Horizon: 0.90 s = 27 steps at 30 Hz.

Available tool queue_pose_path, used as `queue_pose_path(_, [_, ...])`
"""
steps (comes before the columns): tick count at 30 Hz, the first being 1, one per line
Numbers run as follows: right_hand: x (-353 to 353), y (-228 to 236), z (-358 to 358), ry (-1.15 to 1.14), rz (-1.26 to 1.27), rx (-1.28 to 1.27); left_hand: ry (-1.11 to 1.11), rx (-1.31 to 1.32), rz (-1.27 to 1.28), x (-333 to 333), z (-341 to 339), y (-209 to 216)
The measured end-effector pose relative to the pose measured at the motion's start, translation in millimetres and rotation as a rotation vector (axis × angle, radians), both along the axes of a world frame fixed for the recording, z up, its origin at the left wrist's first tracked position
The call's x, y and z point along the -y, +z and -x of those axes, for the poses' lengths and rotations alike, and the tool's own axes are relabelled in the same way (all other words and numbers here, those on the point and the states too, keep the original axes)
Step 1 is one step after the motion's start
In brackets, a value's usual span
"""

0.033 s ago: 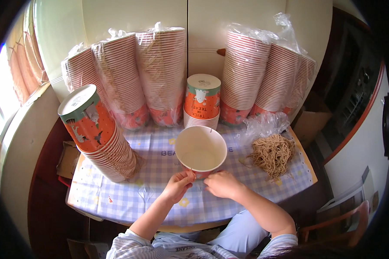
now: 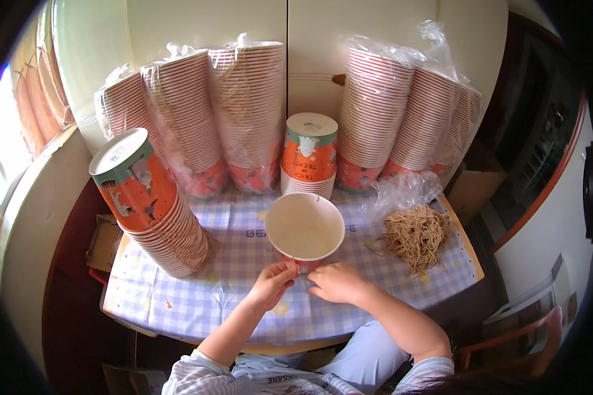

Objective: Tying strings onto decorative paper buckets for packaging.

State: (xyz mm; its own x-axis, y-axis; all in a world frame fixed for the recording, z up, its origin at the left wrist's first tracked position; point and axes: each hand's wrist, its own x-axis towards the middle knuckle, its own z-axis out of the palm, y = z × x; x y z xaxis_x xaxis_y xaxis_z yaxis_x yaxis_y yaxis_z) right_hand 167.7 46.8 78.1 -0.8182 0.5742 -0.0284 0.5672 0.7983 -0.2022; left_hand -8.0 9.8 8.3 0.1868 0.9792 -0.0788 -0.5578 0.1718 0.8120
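A large paper bucket [image 2: 308, 227] stands upright on the table in front of me, its white inside facing up. At its near side my left hand [image 2: 275, 282] is closed, thumb and fingers pinching a short piece of thin brown string [image 2: 293, 259] just below the rim. My right hand [image 2: 338, 282] is close beside it, fingers curled in against the bucket's lower front; what they hold, if anything, is hidden. A loose heap of the same kind of string [image 2: 416, 237] lies to the right.
An upside-down stack of orange-and-green buckets [image 2: 135, 184] leans at the left, with string hanging on it. A shorter stack [image 2: 310, 151] stands behind the bucket. Tall plastic-wrapped stacks [image 2: 247, 105] line the back. A crumpled clear bag [image 2: 402, 194] lies by the string heap.
My right fingers have shifted slightly left, toward my left hand. The bucket has moved very little, and my left hand keeps its pinch.
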Motion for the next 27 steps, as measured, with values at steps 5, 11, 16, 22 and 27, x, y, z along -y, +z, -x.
queue_pose_path(5, [7, -5, 13, -0.048, 0.088, -0.19, 0.013, -0.001, -0.002, 2, 0, -1])
queue_pose_path(11, [7, -11, 14, -0.038, 0.001, -0.207, 0.169, -0.174, -0.028, 10, -4, 13])
queue_pose_path(16, [9, -9, 16, -0.059, -0.04, -0.181, 0.265, -0.488, -0.222, 12, -10, 10])
queue_pose_path(22, [12, -9, 17, -0.051, -0.074, -0.204, 0.467, -0.766, -0.335, 12, -13, 6])
queue_pose_path(27, [12, -1, 17, 0.007, -0.003, -0.123, 0.501, -0.689, -0.228, 16, -10, 11])
